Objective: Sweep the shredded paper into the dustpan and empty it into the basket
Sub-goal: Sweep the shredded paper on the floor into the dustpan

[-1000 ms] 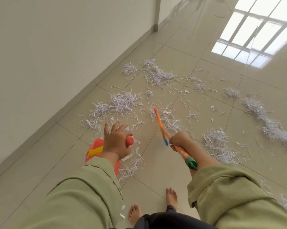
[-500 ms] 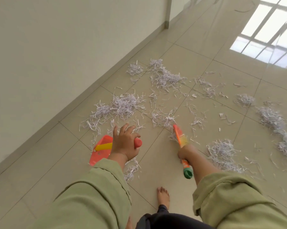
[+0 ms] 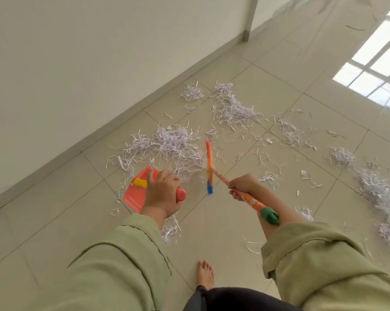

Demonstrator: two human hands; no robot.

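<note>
Tiled floor [image 3: 279,90] beside a plain wall, strewn with shredded paper [image 3: 173,144].

Left hand [image 3: 161,194]: fingers curled round the dustpan's red handle knob, grip closed on it. Dustpan [image 3: 135,191]: red pan with a yellow bar, low over the floor, partly hidden under the left hand. Right hand [image 3: 243,187]: fingers wrapped tight round the orange brush handle, to the right of the dustpan. Brush [image 3: 209,167]: orange head with blue bristle tips, blurred, just right of the dustpan. Largest paper pile lies just beyond the dustpan, toward the wall; further clumps trail away from the dustpan to the right. One bare foot [image 3: 205,274] stands nearer the camera than the dustpan. Both sleeves are green.
</note>
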